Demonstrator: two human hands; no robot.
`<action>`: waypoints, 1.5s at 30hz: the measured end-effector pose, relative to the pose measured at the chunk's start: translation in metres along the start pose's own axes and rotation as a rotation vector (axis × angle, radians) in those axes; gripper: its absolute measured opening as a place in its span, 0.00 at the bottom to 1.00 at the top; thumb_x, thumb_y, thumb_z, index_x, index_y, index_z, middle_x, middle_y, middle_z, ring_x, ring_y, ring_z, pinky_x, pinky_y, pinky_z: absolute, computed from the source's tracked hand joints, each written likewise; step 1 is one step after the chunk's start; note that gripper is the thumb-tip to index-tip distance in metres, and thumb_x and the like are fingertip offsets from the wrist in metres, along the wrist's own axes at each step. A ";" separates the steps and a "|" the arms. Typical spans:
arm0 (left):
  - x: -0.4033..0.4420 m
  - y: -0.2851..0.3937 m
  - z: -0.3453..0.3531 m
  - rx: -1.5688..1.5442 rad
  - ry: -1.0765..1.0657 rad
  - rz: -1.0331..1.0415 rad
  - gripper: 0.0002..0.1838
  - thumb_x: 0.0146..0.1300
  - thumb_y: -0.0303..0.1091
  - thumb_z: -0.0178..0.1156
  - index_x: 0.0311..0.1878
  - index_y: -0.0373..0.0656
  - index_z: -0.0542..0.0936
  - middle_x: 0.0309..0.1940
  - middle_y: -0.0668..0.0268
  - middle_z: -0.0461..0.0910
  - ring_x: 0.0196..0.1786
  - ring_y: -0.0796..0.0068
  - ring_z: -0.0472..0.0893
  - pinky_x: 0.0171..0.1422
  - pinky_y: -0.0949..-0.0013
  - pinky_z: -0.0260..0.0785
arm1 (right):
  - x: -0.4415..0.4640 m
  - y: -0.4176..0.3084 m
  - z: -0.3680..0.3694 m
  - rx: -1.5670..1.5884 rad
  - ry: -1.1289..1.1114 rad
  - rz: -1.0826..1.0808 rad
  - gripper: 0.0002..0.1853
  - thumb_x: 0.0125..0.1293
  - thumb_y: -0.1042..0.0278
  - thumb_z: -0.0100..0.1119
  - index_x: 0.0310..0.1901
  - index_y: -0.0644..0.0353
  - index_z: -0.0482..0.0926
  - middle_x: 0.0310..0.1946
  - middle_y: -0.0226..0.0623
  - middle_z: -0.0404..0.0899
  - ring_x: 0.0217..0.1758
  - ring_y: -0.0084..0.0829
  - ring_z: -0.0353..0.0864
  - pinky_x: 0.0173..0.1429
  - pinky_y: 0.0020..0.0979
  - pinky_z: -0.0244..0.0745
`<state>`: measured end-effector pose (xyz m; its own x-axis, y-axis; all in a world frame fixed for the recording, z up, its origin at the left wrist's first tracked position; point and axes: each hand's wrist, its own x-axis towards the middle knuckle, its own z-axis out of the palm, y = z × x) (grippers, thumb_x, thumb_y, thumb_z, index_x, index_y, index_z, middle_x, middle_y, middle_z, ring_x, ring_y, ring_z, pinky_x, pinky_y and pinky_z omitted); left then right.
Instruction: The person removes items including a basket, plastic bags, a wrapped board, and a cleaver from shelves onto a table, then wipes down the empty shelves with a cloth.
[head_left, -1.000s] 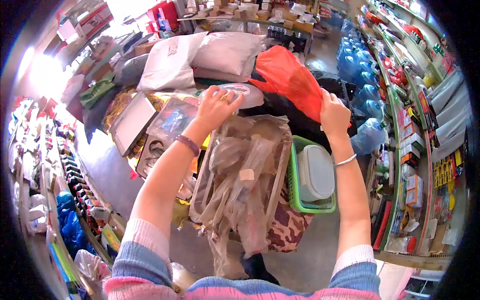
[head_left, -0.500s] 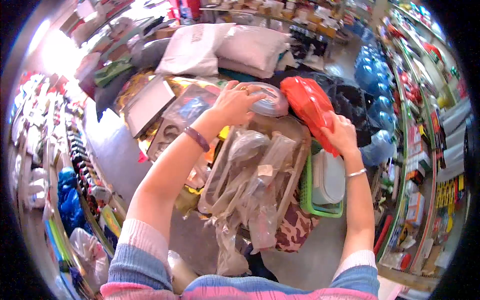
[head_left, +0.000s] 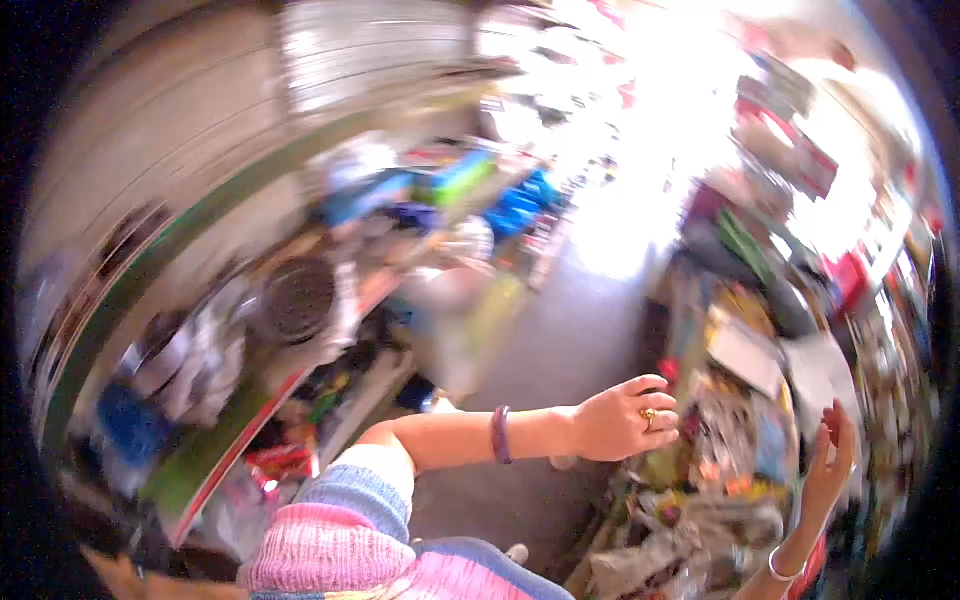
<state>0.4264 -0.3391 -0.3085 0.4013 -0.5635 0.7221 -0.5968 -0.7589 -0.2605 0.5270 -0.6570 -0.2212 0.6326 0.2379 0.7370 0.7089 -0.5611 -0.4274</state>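
My left hand (head_left: 628,420), with a gold ring and a dark bracelet on its wrist, is held out over the aisle beside the piled goods. Its fingers curl downward and their tips are hidden, so I cannot see whether anything is in them. At the right, my right hand (head_left: 833,455) points upward with its fingers stretched out and nothing visible in them. A silver bangle circles that wrist. Part of a red plastic bag (head_left: 815,572) shows beside the right forearm, apart from the fingers. Crumpled clear plastic bags (head_left: 650,555) lie on the pile below the hands.
Blurred shelves of mixed goods (head_left: 300,300) run along the left side. The grey aisle floor (head_left: 560,330) lies between them and the pile. A flat white box (head_left: 745,352) lies on the pile. Bright light washes out the far end.
The view has swung left toward the shelves and aisle. My left hand has come off the round clear lid. My right hand has let go of the red bag.
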 end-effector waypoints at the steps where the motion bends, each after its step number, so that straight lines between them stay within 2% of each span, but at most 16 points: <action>1: -0.020 -0.003 -0.042 0.087 0.022 -0.053 0.14 0.51 0.35 0.54 0.43 0.48 0.79 0.45 0.68 0.77 0.54 0.68 0.73 0.64 0.56 0.61 | 0.015 -0.041 0.027 0.038 -0.053 -0.078 0.17 0.65 0.75 0.51 0.56 0.60 0.73 0.45 0.40 0.78 0.46 0.30 0.77 0.51 0.29 0.71; 6: -0.120 0.023 -0.262 0.557 0.079 -0.283 0.10 0.52 0.32 0.57 0.38 0.45 0.79 0.41 0.66 0.77 0.51 0.68 0.74 0.61 0.56 0.64 | 0.057 -0.254 0.167 0.670 -0.293 -0.418 0.16 0.65 0.74 0.51 0.54 0.66 0.74 0.45 0.39 0.79 0.47 0.28 0.78 0.53 0.28 0.71; 10: -0.169 0.089 -0.407 0.966 -0.018 -0.420 0.10 0.51 0.32 0.59 0.38 0.47 0.80 0.41 0.67 0.78 0.50 0.69 0.75 0.58 0.59 0.66 | 0.028 -0.448 0.216 0.885 -0.383 -0.732 0.16 0.61 0.78 0.55 0.52 0.63 0.77 0.40 0.38 0.81 0.44 0.25 0.79 0.51 0.27 0.72; 13: -0.174 0.141 -0.471 1.270 -0.059 -0.527 0.13 0.48 0.33 0.63 0.40 0.49 0.81 0.43 0.70 0.79 0.49 0.70 0.77 0.57 0.60 0.66 | 0.014 -0.544 0.223 1.151 -0.551 -0.906 0.16 0.61 0.77 0.54 0.52 0.62 0.76 0.38 0.39 0.82 0.41 0.25 0.80 0.48 0.28 0.73; 18: -0.173 0.206 -0.561 1.714 -0.028 -0.657 0.17 0.50 0.29 0.60 0.46 0.47 0.80 0.47 0.66 0.77 0.51 0.64 0.76 0.57 0.58 0.63 | 0.009 -0.671 0.221 1.321 -0.573 -1.169 0.18 0.63 0.68 0.57 0.54 0.62 0.75 0.38 0.42 0.82 0.41 0.28 0.80 0.48 0.29 0.73; 21: -0.167 0.247 -0.612 2.026 -0.019 -0.732 0.25 0.47 0.27 0.59 0.53 0.44 0.75 0.51 0.60 0.75 0.55 0.60 0.72 0.59 0.59 0.62 | 0.006 -0.734 0.221 1.337 -0.699 -1.273 0.20 0.64 0.63 0.56 0.55 0.63 0.73 0.38 0.43 0.82 0.42 0.31 0.81 0.51 0.30 0.73; 22: -0.164 0.260 -0.626 2.072 0.002 -0.744 0.27 0.46 0.26 0.59 0.55 0.44 0.74 0.52 0.59 0.74 0.56 0.58 0.71 0.60 0.58 0.61 | 0.006 -0.749 0.218 1.217 -0.804 -1.325 0.22 0.69 0.60 0.50 0.60 0.63 0.68 0.43 0.42 0.79 0.49 0.29 0.77 0.55 0.29 0.69; 23: -0.160 0.271 -0.639 2.115 0.023 -0.753 0.29 0.46 0.25 0.58 0.57 0.44 0.72 0.53 0.58 0.73 0.57 0.56 0.71 0.61 0.57 0.60 | 0.006 -0.764 0.221 1.193 -0.807 -1.366 0.23 0.69 0.57 0.49 0.60 0.63 0.68 0.43 0.42 0.79 0.48 0.29 0.77 0.55 0.30 0.69; 25: -0.157 0.292 -0.659 2.263 -0.043 -0.957 0.32 0.44 0.25 0.56 0.59 0.44 0.70 0.53 0.56 0.73 0.57 0.53 0.71 0.62 0.56 0.60 | 0.003 -0.800 0.238 1.144 -0.810 -1.441 0.26 0.70 0.51 0.46 0.60 0.65 0.67 0.44 0.43 0.79 0.48 0.30 0.77 0.56 0.32 0.69; 26: -0.156 0.302 -0.672 2.221 -0.090 -1.100 0.32 0.43 0.24 0.56 0.58 0.44 0.70 0.53 0.54 0.72 0.55 0.51 0.72 0.60 0.55 0.63 | 0.003 -0.819 0.251 1.076 -0.786 -1.486 0.32 0.69 0.43 0.43 0.60 0.66 0.66 0.44 0.46 0.78 0.47 0.32 0.77 0.54 0.32 0.70; 29: -0.162 0.316 -0.697 2.037 -0.142 -1.483 0.27 0.48 0.30 0.57 0.56 0.41 0.72 0.52 0.49 0.74 0.54 0.51 0.74 0.58 0.58 0.67 | -0.005 -0.835 0.238 1.048 -1.149 -1.377 0.35 0.68 0.38 0.41 0.61 0.64 0.67 0.43 0.48 0.78 0.46 0.34 0.77 0.52 0.31 0.71; 30: -0.160 0.315 -0.701 1.972 -0.180 -1.598 0.26 0.50 0.34 0.56 0.56 0.41 0.72 0.50 0.49 0.75 0.54 0.52 0.74 0.58 0.58 0.67 | -0.003 -0.846 0.237 0.889 -1.202 -1.351 0.36 0.67 0.35 0.40 0.60 0.63 0.68 0.40 0.46 0.78 0.40 0.31 0.78 0.47 0.29 0.73; 33: -0.157 0.309 -0.711 1.869 -0.331 -1.692 0.24 0.52 0.34 0.57 0.54 0.41 0.73 0.45 0.51 0.78 0.51 0.53 0.76 0.56 0.58 0.68 | -0.006 -0.852 0.233 0.872 -1.438 -1.265 0.34 0.67 0.36 0.39 0.57 0.61 0.70 0.36 0.41 0.77 0.32 0.25 0.75 0.38 0.27 0.73; 37: -0.152 0.300 -0.724 1.695 -0.239 -1.691 0.21 0.53 0.31 0.55 0.53 0.41 0.75 0.43 0.50 0.79 0.49 0.53 0.77 0.55 0.60 0.68 | -0.010 -0.873 0.250 0.884 -1.610 -1.220 0.31 0.67 0.36 0.40 0.54 0.58 0.71 0.32 0.35 0.75 0.26 0.21 0.68 0.29 0.23 0.69; 42: -0.155 0.292 -0.736 1.582 -0.145 -1.693 0.21 0.53 0.29 0.54 0.53 0.39 0.75 0.45 0.50 0.79 0.50 0.54 0.77 0.56 0.62 0.68 | -0.015 -0.868 0.238 0.911 -1.539 -1.088 0.25 0.67 0.41 0.44 0.48 0.56 0.72 0.29 0.33 0.73 0.25 0.22 0.70 0.26 0.22 0.68; 45: -0.148 0.292 -0.732 1.531 -0.135 -1.654 0.26 0.52 0.27 0.54 0.58 0.40 0.71 0.51 0.51 0.76 0.56 0.58 0.75 0.60 0.63 0.65 | -0.008 -0.868 0.241 0.997 -1.604 -0.882 0.23 0.66 0.43 0.47 0.46 0.57 0.70 0.29 0.33 0.73 0.26 0.23 0.72 0.25 0.23 0.69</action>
<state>-0.3153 -0.2384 -0.0220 -0.1072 0.6638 0.7402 0.9897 0.0004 0.1430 -0.0184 0.0188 0.0177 -0.6305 0.7711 0.0885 0.4452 0.4526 -0.7726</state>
